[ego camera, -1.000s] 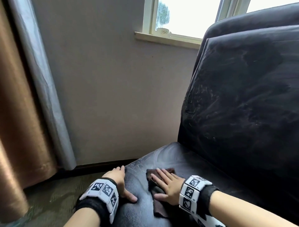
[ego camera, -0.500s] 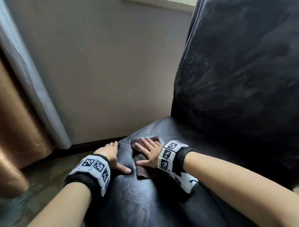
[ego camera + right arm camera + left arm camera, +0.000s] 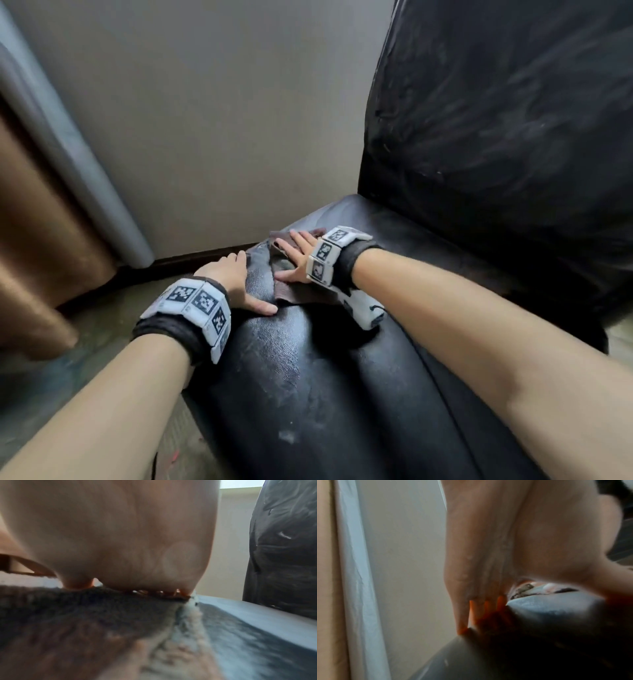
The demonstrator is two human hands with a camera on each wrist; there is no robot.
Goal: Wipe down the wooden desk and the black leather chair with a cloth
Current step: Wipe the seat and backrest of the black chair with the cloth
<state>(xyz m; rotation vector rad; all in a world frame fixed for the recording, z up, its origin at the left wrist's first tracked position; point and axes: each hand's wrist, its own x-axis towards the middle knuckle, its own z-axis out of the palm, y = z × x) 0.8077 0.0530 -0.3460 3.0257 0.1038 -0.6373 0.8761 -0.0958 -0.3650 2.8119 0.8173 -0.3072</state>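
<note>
My right hand [image 3: 298, 255], fingers flat, presses the brown cloth [image 3: 294, 294] on the chair seat [image 3: 308, 377]; left hand [image 3: 236, 281] flat beside it.

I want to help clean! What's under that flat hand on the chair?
The brown cloth lies under the right hand, on the black chair seat. The seat under the cloth is hidden.

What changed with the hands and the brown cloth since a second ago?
The right hand, pressed flat, has pushed the dark brown cloth farther along the black leather chair seat, toward its far edge by the wall. The left hand stayed flat on the seat's left edge. Nothing was picked up or let go. The view tilted down, so the window is out of sight.
</note>
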